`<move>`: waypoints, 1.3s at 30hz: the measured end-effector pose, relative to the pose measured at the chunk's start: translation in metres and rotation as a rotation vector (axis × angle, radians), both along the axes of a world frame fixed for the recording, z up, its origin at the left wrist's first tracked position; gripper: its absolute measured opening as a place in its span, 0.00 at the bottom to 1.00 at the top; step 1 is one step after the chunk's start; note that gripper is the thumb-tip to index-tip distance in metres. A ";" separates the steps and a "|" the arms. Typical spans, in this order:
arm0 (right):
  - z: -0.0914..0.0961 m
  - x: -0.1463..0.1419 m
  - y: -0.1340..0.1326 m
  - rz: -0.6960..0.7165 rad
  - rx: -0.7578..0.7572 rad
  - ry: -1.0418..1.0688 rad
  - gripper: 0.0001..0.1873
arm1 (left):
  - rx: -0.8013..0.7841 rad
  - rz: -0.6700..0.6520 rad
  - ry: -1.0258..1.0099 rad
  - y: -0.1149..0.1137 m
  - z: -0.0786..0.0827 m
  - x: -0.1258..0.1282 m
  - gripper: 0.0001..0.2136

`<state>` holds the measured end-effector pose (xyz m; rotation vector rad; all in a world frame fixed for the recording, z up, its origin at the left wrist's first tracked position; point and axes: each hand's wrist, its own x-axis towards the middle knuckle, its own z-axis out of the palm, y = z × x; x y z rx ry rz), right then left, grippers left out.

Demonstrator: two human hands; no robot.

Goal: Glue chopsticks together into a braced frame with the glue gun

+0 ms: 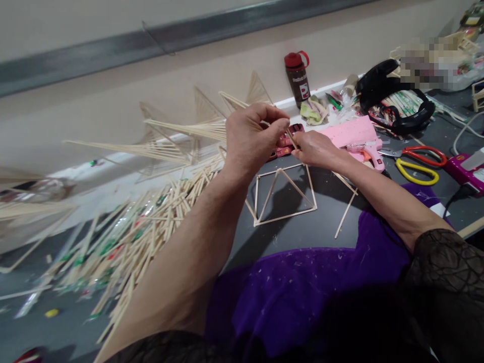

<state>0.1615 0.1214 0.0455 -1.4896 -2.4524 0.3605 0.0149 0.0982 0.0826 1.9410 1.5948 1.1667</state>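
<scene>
My left hand [251, 138] is raised over the table with thumb and fingers pinched at the upper end of a thin wooden stick [291, 137]. Lower on the same stick, the fingers of my right hand [315, 147] are closed round it. Most of the stick is hidden by both hands. Below them on the table stands a frame of joined wooden sticks [286, 218], four-sided with a pointed peak. Two sticks joined at an angle [345, 218] lie right of it, under my right forearm.
Loose and bagged sticks [159, 222] are heaped at left, with fan-shaped stick structures [166, 148] against the wall. Behind my hands stand a bottle [297, 80] and a crumpled cloth [314, 111]. Rightward lie a pink glue gun [372, 153], scissors [418, 171] and a black case [397, 113]. Purple cloth [287, 287] covers the near edge.
</scene>
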 end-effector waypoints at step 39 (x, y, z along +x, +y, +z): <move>-0.004 0.008 0.011 0.311 0.161 0.630 0.08 | -0.053 -0.212 -0.145 -0.058 -0.015 -0.040 0.08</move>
